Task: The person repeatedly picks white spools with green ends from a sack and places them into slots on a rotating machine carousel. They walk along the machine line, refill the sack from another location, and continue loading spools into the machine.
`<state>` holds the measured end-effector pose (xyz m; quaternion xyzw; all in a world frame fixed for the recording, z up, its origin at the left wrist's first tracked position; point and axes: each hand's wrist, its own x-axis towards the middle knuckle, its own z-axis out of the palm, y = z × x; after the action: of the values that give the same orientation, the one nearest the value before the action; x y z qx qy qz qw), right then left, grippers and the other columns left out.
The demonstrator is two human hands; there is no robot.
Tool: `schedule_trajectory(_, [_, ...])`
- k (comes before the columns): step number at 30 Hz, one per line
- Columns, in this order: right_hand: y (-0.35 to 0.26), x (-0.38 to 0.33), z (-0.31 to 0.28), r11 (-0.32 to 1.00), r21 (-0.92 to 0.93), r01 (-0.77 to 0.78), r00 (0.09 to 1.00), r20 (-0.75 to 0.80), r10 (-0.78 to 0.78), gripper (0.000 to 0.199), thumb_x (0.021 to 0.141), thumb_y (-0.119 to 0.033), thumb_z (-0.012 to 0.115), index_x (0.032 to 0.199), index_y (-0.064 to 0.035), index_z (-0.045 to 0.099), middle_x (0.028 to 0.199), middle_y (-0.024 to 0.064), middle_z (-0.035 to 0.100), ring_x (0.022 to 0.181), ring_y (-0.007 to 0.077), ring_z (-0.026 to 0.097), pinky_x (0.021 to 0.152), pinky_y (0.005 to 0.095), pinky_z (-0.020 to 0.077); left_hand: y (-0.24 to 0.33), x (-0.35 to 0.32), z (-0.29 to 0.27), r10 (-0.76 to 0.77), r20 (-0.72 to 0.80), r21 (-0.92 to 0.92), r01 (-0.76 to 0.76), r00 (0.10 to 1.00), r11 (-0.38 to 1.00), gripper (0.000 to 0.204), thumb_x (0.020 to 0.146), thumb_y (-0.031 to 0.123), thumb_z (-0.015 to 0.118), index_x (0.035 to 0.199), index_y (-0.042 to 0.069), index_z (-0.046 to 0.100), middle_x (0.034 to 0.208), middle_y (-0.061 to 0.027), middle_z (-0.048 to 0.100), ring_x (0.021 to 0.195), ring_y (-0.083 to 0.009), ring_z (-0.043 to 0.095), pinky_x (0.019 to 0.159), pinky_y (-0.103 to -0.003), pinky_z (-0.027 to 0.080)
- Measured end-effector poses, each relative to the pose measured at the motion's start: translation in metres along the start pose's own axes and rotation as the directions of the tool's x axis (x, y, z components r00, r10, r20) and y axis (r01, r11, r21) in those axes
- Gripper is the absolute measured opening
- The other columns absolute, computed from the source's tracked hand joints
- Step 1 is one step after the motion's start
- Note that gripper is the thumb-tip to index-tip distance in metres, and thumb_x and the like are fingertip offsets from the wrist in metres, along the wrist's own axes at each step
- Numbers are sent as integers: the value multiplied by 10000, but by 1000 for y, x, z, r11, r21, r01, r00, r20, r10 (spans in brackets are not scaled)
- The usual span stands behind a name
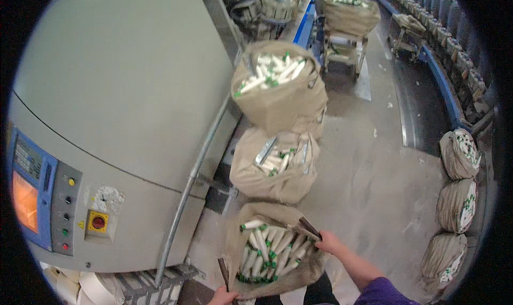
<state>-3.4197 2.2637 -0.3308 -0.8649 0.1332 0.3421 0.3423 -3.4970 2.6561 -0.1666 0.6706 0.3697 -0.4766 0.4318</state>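
A beige cloth sack hangs in front of my legs, its mouth facing up. Inside lie several white yarn bobbins with green ends. My right hand is closed around the dark handle on the sack's right rim. At the near left, my left hand grips the other dark handle. Just beyond stands a second beige sack, holding bobbins and a grey metal piece. Behind that, a fuller sack of white and green bobbins rises higher.
A large grey machine cabinet with a blue control panel and a metal rail fills the left. Three bobbin sacks line the right side. Farther off, a loaded cart stands on the grey floor beside spinning frames.
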Motion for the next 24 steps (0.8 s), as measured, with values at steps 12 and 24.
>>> schedule_trajectory(12, [110, -297, -109, 884, 401, -242, 944, -112, 310, 350, 692, -201, 667, 958, 6, 575, 754, 123, 630, 607, 234, 612, 588, 364, 494, 112, -32, 106, 346, 279, 644, -442, 896, 624, 518, 714, 289, 616, 1134, 0, 522, 904, -196, 630, 859, -302, 619, 745, -387, 485])
schedule_trajectory(24, [64, -337, -266, 623, 461, -632, 650, -124, 750, 433, 840, -246, 551, 1217, -36, 512, 1088, 239, 593, 984, 349, 575, 830, 418, 442, 402, -72, 232, 262, 782, 610, -781, 566, -134, 414, 755, 328, 547, 1046, 33, 535, 959, -265, 598, 913, -434, 573, 808, -487, 447])
